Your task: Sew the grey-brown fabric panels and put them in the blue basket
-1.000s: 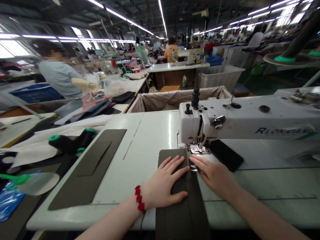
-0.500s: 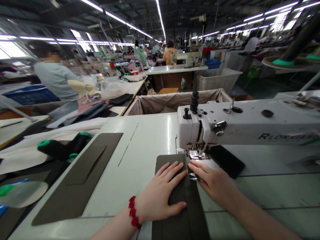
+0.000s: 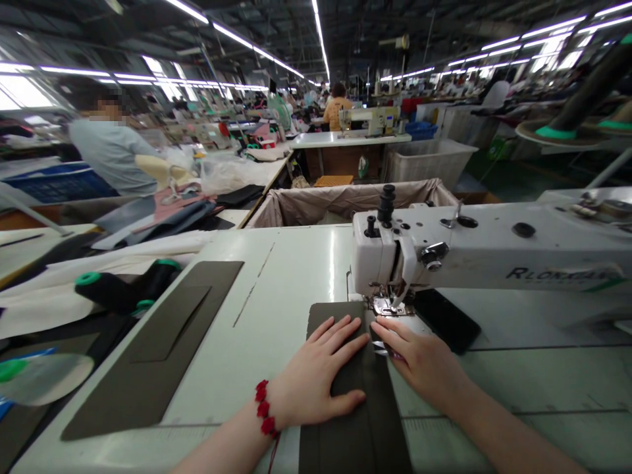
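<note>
Got my left hand flat on this dark olive panel, fingers a bit spread, nothing clamped. The panel's lying on the desk, its far end just beside the presser foot of my sewing machine. My right hand has its fingers lying close together at the panel's right edge, snips poking out underneath; can't honestly tell how tight that grip is. Stuff looks light, fairly stiff, maybe a little slick, not fragile. I'd press with a flat palm mid-panel and guide by the edge.
</note>
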A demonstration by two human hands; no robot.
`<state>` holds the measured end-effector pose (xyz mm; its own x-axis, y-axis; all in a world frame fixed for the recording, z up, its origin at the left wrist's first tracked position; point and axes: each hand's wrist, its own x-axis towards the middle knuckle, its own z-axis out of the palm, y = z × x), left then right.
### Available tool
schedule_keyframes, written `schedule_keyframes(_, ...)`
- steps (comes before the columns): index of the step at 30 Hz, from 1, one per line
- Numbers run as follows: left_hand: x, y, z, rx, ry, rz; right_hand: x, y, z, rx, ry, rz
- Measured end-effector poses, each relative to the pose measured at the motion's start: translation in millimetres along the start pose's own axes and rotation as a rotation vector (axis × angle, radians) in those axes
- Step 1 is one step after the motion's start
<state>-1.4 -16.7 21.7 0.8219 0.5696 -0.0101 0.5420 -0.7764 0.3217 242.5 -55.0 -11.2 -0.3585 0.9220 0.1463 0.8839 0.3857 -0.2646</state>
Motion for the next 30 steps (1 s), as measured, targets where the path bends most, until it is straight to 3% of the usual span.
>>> schedule_keyframes(30,-3.1,-2.7,-4.8,0.001,0.045,0.049,-2.7,1.9,-2.6,0.022,-0.007,-0.013)
